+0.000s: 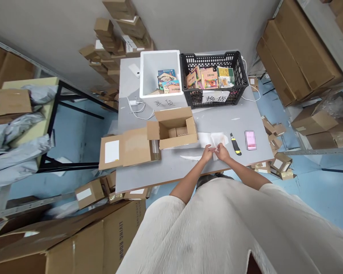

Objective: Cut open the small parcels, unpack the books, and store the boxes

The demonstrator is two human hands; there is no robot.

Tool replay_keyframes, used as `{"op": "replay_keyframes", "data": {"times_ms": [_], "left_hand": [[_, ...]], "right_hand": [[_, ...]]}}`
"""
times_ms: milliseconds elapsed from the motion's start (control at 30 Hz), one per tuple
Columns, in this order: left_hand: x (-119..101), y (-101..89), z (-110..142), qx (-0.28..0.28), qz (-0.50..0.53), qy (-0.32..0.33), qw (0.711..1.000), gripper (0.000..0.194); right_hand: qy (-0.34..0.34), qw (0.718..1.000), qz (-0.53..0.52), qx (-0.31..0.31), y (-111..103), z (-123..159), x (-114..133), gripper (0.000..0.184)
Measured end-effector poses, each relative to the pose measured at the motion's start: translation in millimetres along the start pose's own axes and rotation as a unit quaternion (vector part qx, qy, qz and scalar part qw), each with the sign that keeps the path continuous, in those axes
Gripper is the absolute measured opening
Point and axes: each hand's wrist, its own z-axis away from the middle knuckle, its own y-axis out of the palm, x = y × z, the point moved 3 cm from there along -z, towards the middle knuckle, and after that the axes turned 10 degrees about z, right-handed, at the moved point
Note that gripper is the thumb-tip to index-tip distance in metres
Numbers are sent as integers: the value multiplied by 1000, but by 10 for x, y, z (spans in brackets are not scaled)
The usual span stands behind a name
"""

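The thin whitish wrapping (pixel 218 139) lies just beyond the fingertips, its near edge pinched between the nearly closed fingers of the left hand (pixel 207 153) and right hand (pixel 222 152). Right of the fingers lies a box cutter (pixel 236 144); left and beyond, an open carton (pixel 175 128).

The table (pixel 171 167) has a smooth, matt grey top. The open box (pixel 178 142) is plain matt brown cardboard. The black crate (pixel 214 100) is perforated plastic; the white bin (pixel 160 97) looks like smooth, matt foam, perhaps. The thin wrap (pixel 218 139) appears translucent, possibly plastic film.
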Motion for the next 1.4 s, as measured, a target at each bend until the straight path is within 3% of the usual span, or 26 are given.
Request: {"op": "replay_keyframes", "data": {"times_ms": [133,200,300,533,733,800,900,1000,1100,1167,1233,1400], "left_hand": [[-112,66,15,19,6,0,1000,53],[-155,29,17,-25,-24,-1,999,48],[-166,-51,23,-79,-33,-32,996,47],[-115,-90,41,-33,-6,-61,998,42],[-166,-99,20,-43,-79,-2,996,33],[-201,-77,14,-44,-102,11,994,30],[-260,-11,36,-32,-142,35,989,31],[-326,86,102,-3,-255,112,960,41],[-335,154,162,6,-349,146,926,51],[-305,151,169,-7,-359,116,926,56],[-265,114,157,-26,-346,79,935,57],[-166,-31,130,-65,-323,46,943,59]], "right_hand": [[-8,1000,-15,3,-124,-16,-47,26],[4,1000,2,6,-158,-16,-52,23],[20,999,26,10,-131,-21,-17,33],[-32,999,6,10,-42,-109,79,28],[-74,992,-82,-61,-391,-120,-191,31],[-50,990,-83,-99,-542,-110,-397,36],[57,992,-38,-109,-682,-72,-732,40],[132,984,31,-116,-735,18,-916,41],[52,985,67,-148,-717,85,-829,39],[-24,989,68,-131,-641,71,-691,39],[-53,993,63,-81,-523,-3,-568,39],[62,993,92,26,-200,-276,-457,30]]}}
